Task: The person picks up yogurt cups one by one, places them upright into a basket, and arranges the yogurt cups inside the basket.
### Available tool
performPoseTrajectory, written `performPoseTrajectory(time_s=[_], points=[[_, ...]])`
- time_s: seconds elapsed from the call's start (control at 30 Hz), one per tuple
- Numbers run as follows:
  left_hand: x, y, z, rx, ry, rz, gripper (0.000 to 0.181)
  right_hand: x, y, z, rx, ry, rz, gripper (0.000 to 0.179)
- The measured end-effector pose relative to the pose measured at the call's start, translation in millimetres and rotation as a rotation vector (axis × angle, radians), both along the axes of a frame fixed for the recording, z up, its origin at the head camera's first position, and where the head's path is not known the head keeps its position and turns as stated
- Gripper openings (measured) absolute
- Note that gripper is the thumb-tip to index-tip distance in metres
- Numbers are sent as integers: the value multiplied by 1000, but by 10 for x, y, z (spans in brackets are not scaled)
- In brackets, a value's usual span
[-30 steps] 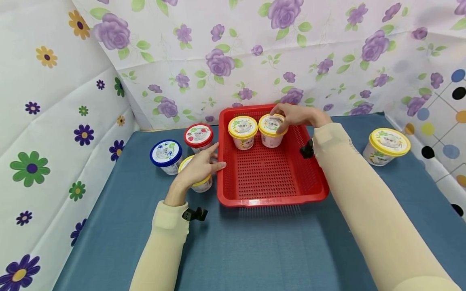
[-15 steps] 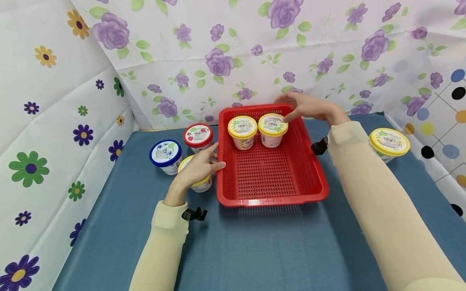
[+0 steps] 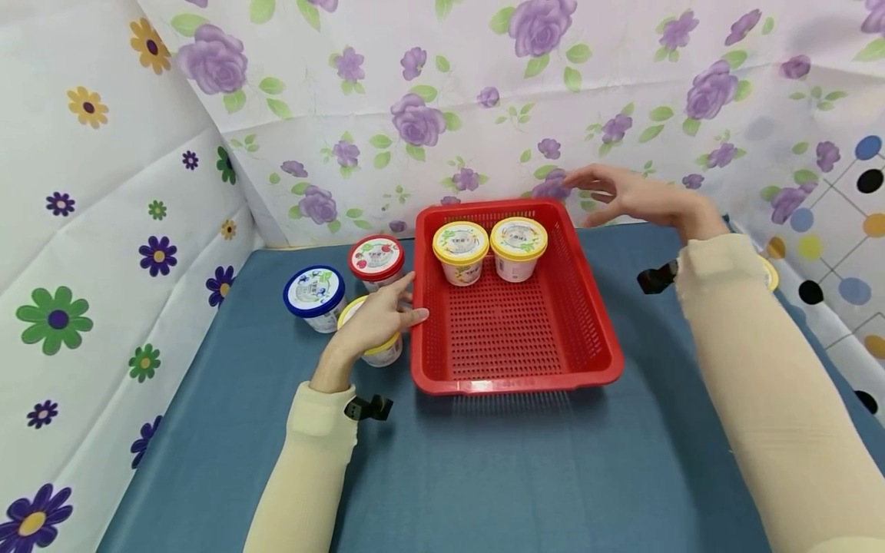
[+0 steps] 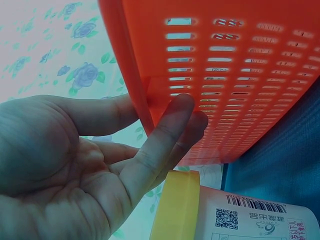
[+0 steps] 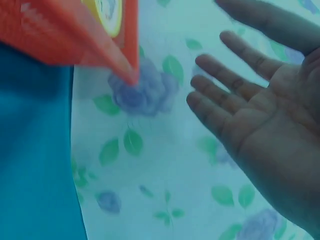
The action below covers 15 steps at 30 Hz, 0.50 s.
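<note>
A red plastic basket (image 3: 515,384) holds two yellow-lidded tubs, a left one (image 3: 461,250) and a right one (image 3: 518,246), both upright at its back. My left hand (image 3: 376,319) grips the basket's left rim; in the left wrist view the thumb lies over the rim and fingers (image 4: 167,125) press the perforated outer wall. Under that hand stands another yellow-lidded tub (image 3: 383,353), partly hidden. My right hand (image 3: 629,196) is in the air right of the basket's back corner, fingers spread and holding nothing, as the right wrist view also shows.
Left of the basket stand a red-lidded tub (image 3: 376,257) and a blue-lidded tub (image 3: 314,292). At the far right, one yellow-lidded tub (image 3: 770,273) is mostly hidden by my right sleeve. Flowered sheeting (image 3: 332,92) borders the blue tabletop (image 3: 484,476).
My right hand has let go of the right tub in the basket and moved up and to the right, out past the rim. My left hand has stayed at the basket's rim.
</note>
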State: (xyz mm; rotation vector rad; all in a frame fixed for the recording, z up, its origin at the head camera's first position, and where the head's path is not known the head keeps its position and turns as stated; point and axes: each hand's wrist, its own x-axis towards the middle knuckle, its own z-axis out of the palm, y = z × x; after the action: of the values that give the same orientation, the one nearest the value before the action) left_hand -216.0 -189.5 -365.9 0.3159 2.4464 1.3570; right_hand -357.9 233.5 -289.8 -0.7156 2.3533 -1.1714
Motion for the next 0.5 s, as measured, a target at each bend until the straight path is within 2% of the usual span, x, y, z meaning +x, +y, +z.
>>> performPoseTrajectory(time_s=[0.23,0.5], points=[[-14,2,14,6,1,-7,79,65,353,22,16,-3,-20,74],[-6,-4,7,-2,0,0,79,131,524,62,47,26,-41,73]])
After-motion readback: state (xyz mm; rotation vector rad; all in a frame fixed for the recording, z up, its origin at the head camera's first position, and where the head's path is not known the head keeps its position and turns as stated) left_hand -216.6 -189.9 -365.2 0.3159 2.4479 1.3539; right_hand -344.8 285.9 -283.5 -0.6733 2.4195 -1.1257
